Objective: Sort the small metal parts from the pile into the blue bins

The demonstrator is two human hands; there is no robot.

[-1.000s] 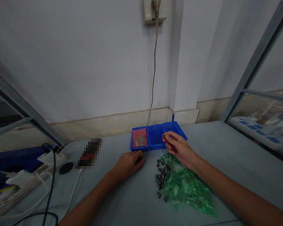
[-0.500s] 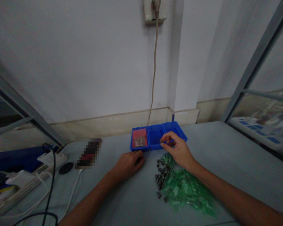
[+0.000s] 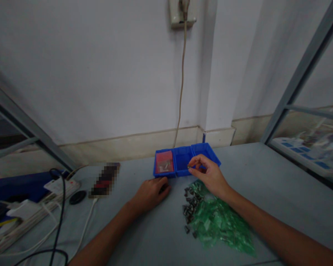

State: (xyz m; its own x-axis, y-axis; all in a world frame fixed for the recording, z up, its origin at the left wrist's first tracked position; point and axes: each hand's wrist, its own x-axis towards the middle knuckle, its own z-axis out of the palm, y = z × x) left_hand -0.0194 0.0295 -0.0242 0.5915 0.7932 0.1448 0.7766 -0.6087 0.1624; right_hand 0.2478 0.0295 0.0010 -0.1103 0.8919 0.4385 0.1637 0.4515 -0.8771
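Behind the flat grey-blue table (image 3: 155, 240) rises a plain pale wall (image 3: 113, 74). The right hand (image 3: 212, 178) pinches one small dark metal piece (image 3: 189, 167) between thumb and index finger, out at the fingertips, probably because so slight a thing is best gripped and seen there. Just beyond those fingertips stand three blue plastic trays (image 3: 181, 173) in a row, the held piece by the near edge of the middle one. The left hand (image 3: 150, 194) rests on the table just short of the left tray, fingers curled; I cannot tell whether it holds anything. In that tray lie one pink sheet (image 3: 164, 157) and one clear packet (image 3: 165, 167). Nearer the person than the right hand lies one crumpled translucent green plastic bag (image 3: 222, 227), with a heap of similar metal pieces (image 3: 192, 203) along its left side — too overlapped to count, though two lie apart — presumably kept within short reach. Well left of the left hand is one round black disc (image 3: 78, 197).
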